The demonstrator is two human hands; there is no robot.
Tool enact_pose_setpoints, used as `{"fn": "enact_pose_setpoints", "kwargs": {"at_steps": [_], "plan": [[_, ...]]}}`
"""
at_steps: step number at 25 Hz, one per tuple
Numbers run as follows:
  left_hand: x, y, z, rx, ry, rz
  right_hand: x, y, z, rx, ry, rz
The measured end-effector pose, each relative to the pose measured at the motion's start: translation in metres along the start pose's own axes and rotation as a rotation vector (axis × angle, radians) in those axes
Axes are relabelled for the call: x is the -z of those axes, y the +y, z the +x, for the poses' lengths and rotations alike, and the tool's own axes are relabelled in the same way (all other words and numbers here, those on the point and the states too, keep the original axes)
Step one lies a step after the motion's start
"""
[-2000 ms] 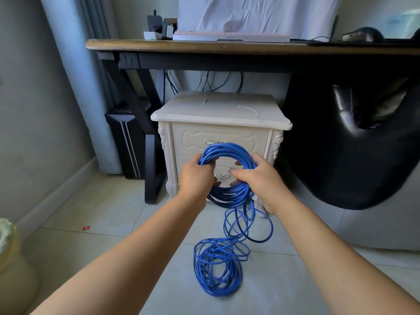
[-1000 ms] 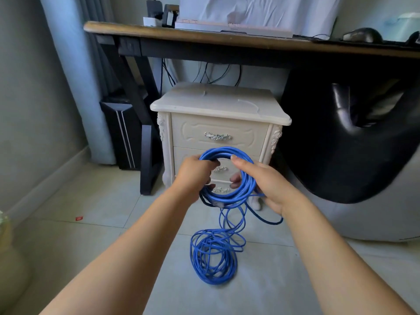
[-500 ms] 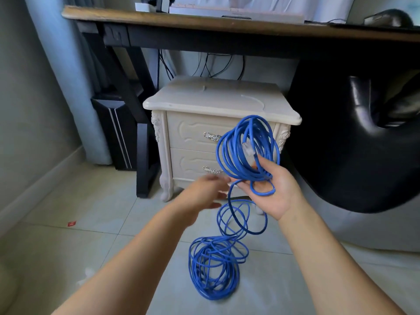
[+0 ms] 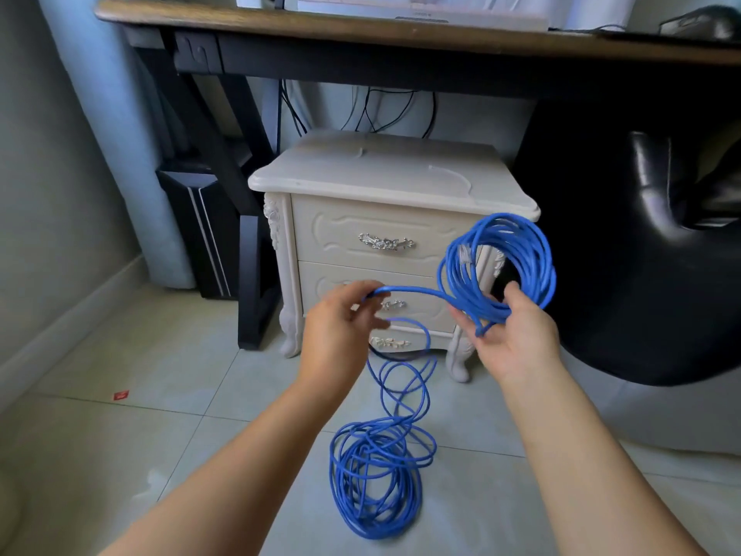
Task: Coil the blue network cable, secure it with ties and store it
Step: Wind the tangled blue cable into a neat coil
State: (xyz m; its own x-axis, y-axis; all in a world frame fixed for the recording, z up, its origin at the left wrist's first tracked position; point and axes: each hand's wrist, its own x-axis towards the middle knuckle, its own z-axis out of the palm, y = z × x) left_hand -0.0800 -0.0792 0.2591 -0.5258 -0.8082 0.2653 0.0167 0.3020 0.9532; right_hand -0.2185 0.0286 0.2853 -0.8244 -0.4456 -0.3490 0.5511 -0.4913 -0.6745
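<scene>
Right hand (image 4: 517,339) is gripping the coiled blue network cable (image 4: 505,250), centre-right; left hand (image 4: 341,327) is pinching its strand (image 4: 413,290) running level leftward.

Cool, dim daylight; deep shadow under the desk (image 4: 361,30) at upper right, frame edges bowing, left hand (image 4: 341,331) slightly smeared mid-frame.

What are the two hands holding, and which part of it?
Both hold the blue network cable. The right hand grips the wound coil at its bottom; the left hand's fingers pinch the single strand leading off it.
</scene>
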Motion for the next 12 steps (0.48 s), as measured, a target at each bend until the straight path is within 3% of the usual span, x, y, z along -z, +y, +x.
{"fn": "enact_pose_setpoints", "kwargs": {"at_steps": [4, 7, 10, 12], "plan": [[0.008, -0.003, 0.005, -0.231, 0.105, 0.135, 0.008, 0.002, 0.003, 0.295, 0.149, -0.615], [0.013, 0.003, 0.012, -0.303, 0.117, 0.125, 0.008, 0.004, -0.005, 0.348, -0.008, -1.002], [0.016, 0.010, 0.017, -0.100, 0.019, 0.027, 0.011, 0.005, -0.016, 0.148, -0.282, -1.273], [0.014, 0.015, 0.015, 0.109, -0.140, -0.039, 0.013, 0.012, -0.019, 0.002, -0.414, -1.318]]}}
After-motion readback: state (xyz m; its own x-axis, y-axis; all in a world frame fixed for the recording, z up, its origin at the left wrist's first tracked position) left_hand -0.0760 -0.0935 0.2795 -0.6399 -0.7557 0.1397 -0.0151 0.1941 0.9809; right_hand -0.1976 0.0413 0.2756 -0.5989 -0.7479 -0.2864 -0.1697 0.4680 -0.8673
